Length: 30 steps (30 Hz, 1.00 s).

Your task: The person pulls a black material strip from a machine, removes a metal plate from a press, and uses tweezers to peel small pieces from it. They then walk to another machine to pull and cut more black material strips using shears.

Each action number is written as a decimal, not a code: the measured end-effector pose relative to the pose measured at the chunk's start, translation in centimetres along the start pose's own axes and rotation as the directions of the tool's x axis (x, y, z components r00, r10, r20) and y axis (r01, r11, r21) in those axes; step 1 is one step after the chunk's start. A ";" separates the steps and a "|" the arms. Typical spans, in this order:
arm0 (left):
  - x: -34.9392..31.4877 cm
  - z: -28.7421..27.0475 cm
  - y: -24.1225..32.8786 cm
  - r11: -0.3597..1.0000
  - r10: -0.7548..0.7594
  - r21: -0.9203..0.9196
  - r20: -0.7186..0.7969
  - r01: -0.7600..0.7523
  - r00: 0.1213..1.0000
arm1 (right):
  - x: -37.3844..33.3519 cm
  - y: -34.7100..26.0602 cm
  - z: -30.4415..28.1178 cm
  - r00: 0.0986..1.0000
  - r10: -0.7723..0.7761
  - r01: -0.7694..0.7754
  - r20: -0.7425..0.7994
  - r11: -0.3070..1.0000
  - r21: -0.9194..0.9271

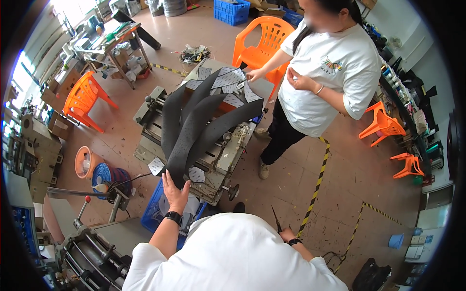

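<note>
Long, curved dark grey strips [194, 121] lie overlapping on a metal machine bed [209, 191] in front of me. My left hand [175, 193], fingers stretched out, rests against the near end of the strips. Low at my right side, my right hand [287, 234] is closed around a thin, dark, pointed tool [276, 219]; its exact kind is hard to make out. White patterned sheet pieces [230, 78] lie at the far end of the strips, and a smaller white patterned piece [196, 174] is beside their near end.
A person [330, 68] in a white shirt stands across the machine, one hand at the sheet pieces. Orange chairs [87, 99] stand around. A blue crate [154, 206] sits below my left arm. Metal machinery [92, 257] is at near left; striped tape [318, 186] marks the floor.
</note>
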<state>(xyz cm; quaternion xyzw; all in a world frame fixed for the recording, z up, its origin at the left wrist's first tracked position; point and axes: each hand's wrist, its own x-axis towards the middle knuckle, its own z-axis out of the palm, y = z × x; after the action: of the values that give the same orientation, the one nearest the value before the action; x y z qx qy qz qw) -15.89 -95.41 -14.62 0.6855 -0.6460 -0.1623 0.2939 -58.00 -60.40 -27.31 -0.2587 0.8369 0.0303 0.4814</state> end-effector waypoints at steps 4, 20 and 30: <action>0.9 0.1 -0.1 0.999 0.040 0.029 -0.006 -0.040 0.999 | -0.8 -0.9 -0.2 0.999 -0.008 0.009 -0.031 0.999 0.031; 14.1 3.4 10.2 0.968 0.138 0.201 0.059 -0.147 0.989 | -8.2 -5.1 -2.7 0.999 0.026 -0.015 -0.040 0.968 0.251; 17.6 0.8 14.6 0.986 0.078 -0.149 0.009 -0.075 0.997 | -3.3 1.8 1.7 0.989 -0.056 0.040 -0.139 0.993 -0.112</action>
<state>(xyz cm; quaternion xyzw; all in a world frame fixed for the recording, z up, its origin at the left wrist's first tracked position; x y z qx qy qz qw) -25.89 -112.68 -3.55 0.6352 -0.6601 -0.2035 0.3455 -56.13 -57.04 -25.89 -0.3063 0.8597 0.0457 0.4062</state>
